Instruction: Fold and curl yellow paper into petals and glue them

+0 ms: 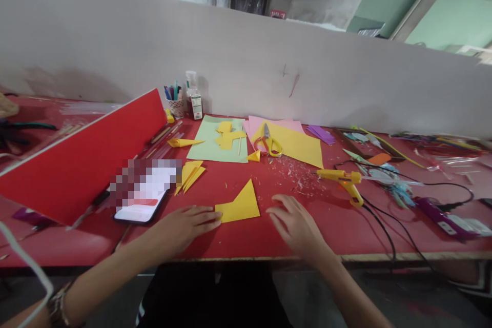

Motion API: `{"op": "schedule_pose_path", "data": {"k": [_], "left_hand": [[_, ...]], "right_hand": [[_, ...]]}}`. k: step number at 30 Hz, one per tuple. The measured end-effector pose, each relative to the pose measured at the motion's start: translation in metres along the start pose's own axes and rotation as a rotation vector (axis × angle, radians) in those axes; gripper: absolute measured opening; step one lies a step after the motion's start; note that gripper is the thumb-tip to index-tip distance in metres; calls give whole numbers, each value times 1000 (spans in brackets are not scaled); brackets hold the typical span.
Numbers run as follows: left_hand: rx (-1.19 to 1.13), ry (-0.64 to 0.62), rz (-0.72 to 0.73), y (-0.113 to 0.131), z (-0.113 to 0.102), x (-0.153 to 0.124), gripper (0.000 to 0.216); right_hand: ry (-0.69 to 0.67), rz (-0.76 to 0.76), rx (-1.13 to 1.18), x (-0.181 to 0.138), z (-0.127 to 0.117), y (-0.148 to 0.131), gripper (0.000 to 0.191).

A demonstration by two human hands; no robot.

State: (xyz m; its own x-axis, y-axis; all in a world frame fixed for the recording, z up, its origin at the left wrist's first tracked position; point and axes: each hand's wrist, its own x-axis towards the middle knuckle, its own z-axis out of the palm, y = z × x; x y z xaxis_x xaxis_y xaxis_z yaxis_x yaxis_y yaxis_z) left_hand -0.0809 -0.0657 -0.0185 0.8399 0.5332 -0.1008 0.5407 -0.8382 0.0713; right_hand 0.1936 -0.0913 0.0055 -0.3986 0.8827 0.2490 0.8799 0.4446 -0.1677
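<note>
A folded yellow paper piece (240, 205) lies on the red table (269, 238) near its front edge. My left hand (183, 224) lies flat with fingers stretched out, its fingertips touching the paper's left corner. My right hand (295, 223) rests open on the table just right of the paper, fingers spread, holding nothing. Other folded yellow pieces (190, 174) lie a little further back to the left.
A phone (144, 195) lies left of my hands beside a red divider board (80, 159). Scissors (269, 143) rest on coloured paper sheets (292, 143). A yellow glue gun (344, 182) with black cable sits at right. A pen cup (176, 101) stands by the wall.
</note>
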Motion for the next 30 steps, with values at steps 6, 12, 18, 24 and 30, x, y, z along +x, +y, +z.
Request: {"op": "schedule_pose_path", "data": {"k": [6,12,18,24,30], "left_hand": [[30,22,-29,5,-2,-1,65],[-46,143,-57,13,-19,5,39],[-98,479,-128,15,-29,10,27],[-43,537,-46,22,-38,18,24],[0,357,-212,34,-28,51,21]], "right_hand": [[-141,-129,182,36,5,-17,37],[-319,-164,158,50,7,-17,37],[-267,-102,187,49,1,-17,28],[-159,-121,114,52,-1,-12,31],[-194,-143,243,67,-3,5,33]]}}
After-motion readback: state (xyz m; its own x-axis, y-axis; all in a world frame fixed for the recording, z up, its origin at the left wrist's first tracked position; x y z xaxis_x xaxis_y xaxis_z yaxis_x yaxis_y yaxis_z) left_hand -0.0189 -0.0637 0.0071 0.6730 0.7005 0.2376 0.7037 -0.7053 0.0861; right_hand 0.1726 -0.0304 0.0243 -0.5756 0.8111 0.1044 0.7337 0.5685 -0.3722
